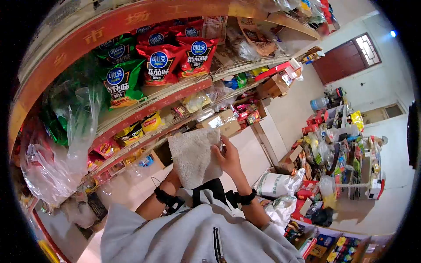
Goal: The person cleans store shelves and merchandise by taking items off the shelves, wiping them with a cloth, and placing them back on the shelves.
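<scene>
A pale grey-white cloth (pixel 195 155) is held up in front of the chest. My right hand (pixel 227 155) pinches its right edge, thumb and fingers closed on it. My left hand (pixel 174 179) is at the cloth's lower left, and its fingers are hidden behind the cloth. Beyond the cloth, an open cardboard box (pixel 224 122) sits on a low shelf. Red chip bags (pixel 158 65) and a green chip bag (pixel 123 83) stand on the upper shelf.
Clear plastic bags (pixel 48 171) hang at the left end of the shelving (pixel 153 104). At the right are a white sack (pixel 278 184), red boxes (pixel 308 190) and a rack crowded with packets (pixel 326 153). A brown door (pixel 337 63) is at the back.
</scene>
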### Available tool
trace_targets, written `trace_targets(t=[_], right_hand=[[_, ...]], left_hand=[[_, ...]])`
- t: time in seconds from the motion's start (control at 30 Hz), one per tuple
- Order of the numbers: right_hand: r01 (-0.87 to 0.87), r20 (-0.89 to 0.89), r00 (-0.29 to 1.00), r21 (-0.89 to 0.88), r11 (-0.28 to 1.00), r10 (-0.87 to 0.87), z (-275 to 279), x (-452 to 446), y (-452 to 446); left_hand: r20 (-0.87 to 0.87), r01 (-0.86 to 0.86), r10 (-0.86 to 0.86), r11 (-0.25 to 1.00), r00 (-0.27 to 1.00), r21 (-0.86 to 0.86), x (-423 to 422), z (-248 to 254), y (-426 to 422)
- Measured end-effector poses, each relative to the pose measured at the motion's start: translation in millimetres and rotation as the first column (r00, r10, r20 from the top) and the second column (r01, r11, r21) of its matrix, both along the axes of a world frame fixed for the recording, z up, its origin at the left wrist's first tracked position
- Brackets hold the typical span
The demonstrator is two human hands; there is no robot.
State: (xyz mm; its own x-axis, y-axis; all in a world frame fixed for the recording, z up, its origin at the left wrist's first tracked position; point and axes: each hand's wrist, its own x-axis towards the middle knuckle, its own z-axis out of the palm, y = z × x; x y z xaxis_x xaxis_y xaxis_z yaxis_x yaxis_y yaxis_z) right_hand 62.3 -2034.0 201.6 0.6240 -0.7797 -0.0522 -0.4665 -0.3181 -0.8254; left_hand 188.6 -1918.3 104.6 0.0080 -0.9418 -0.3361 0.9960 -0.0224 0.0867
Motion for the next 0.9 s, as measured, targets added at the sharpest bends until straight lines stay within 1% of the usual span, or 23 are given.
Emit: trace_targets(t=[0.03,0.1,0.13,0.2,0.23,0.27,0.33,0.37,0.4,0.47,0.5,0.57,0.6,0.67,0.8,0.83,0.87,0.9], right_hand=[[-0.013,0.006,1.0,0.003,1.0,0.013,-8,0,-10],[-0.157,0.01,0.987,-0.218,0.963,0.163,-28,-1,-35],[-0.181,0.013,0.982,-0.219,0.959,0.188,-35,0,-48],[-0.255,0.022,0.96,-0.34,0.905,0.278,-40,3,-71],[-0.299,-0.011,0.953,-0.229,0.927,0.304,-38,-2,-85],[-0.318,-0.004,0.945,-0.24,0.917,0.326,-40,-6,-99],[-0.427,0.033,0.902,-0.097,0.899,0.431,-49,-19,-131],[-0.5,0.019,0.861,-0.145,0.854,0.508,-50,-28,-148],[-0.528,0.01,0.845,-0.136,0.838,0.534,-42,-37,-158],[-0.585,0.002,0.81,-0.058,0.809,0.586,-45,-59,-185],[-0.588,0.016,0.807,-0.066,0.806,0.59,-49,-69,-199],[-0.645,-0.05,0.764,-0.069,0.761,0.643,-62,-87,-226],[-0.649,-0.042,0.761,-0.07,0.758,0.648,-70,-94,-238],[-0.697,-0.037,0.716,-0.098,0.711,0.697,-88,-104,-263],[-0.701,-0.016,0.709,-0.12,0.703,0.705,-114,-119,-297],[-0.711,-0.097,0.703,-0.082,0.698,0.705,-120,-123,-304],[-0.716,-0.176,0.693,-0.05,0.697,0.699,-113,-119,-309],[-0.712,-0.143,0.697,-0.029,0.701,0.702,-106,-120,-312]], left_hand=[[0.005,-0.026,0.026,1.0,1.0,0.01,-1,0,-1],[0.02,-0.093,0.092,0.995,0.996,0.047,-6,-3,5],[0.028,-0.131,0.13,0.989,0.991,0.062,-11,-5,8],[0.054,-0.219,0.214,0.97,0.975,0.101,-25,-10,12],[0.071,-0.263,0.255,0.957,0.964,0.124,-33,-12,12],[0.086,-0.3,0.29,0.943,0.953,0.143,-43,-13,10],[0.11,-0.374,0.36,0.911,0.927,0.172,-65,-14,-1],[0.123,-0.403,0.386,0.896,0.914,0.185,-77,-12,-9],[0.134,-0.429,0.41,0.881,0.902,0.2,-90,-10,-16],[0.154,-0.471,0.447,0.855,0.881,0.217,-113,-3,-36],[0.161,-0.487,0.461,0.844,0.873,0.224,-125,1,-45],[0.171,-0.51,0.481,0.827,0.86,0.239,-147,7,-64],[0.172,-0.521,0.492,0.818,0.853,0.245,-156,11,-72],[0.182,-0.543,0.512,0.801,0.84,0.251,-170,14,-85],[0.176,-0.567,0.539,0.782,0.824,0.258,-184,17,-101],[0.175,-0.569,0.542,0.782,0.822,0.254,-185,16,-106],[0.171,-0.569,0.543,0.785,0.822,0.246,-184,16,-109],[0.165,-0.566,0.541,0.789,0.825,0.24,-182,15,-113]])
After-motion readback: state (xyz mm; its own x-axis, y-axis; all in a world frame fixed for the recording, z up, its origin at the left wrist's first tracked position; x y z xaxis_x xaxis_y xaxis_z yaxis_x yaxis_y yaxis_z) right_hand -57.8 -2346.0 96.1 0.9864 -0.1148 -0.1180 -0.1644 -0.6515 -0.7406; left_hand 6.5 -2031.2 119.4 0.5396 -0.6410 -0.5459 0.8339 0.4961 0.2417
